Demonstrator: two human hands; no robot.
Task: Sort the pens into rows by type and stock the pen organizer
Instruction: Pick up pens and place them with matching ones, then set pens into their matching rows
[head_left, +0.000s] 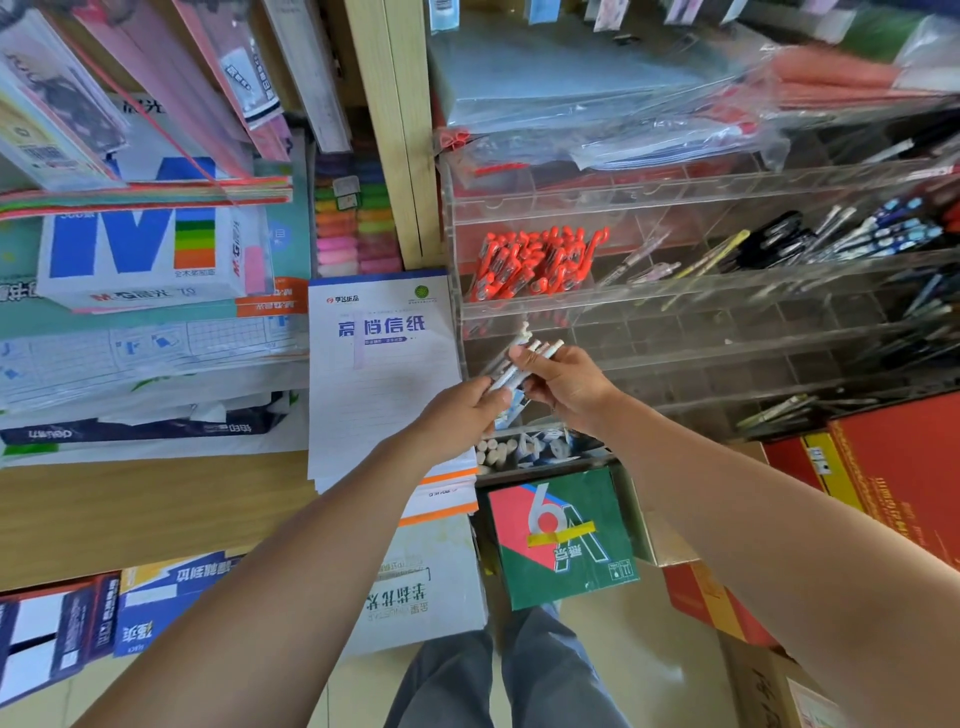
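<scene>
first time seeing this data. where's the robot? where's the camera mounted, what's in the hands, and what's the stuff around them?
There is no robot here. One wide-angle camera sits on a person's head and looks down at their own bare arms. The left hand and right hand hold one bundle of white pens between them, fingers curled round it. In front is a clear pen organizer on a shop shelf. One compartment holds red pens; further right are dark and blue pens. Below the hands an open box holds more pens. A writing pad lies to the left.
</scene>
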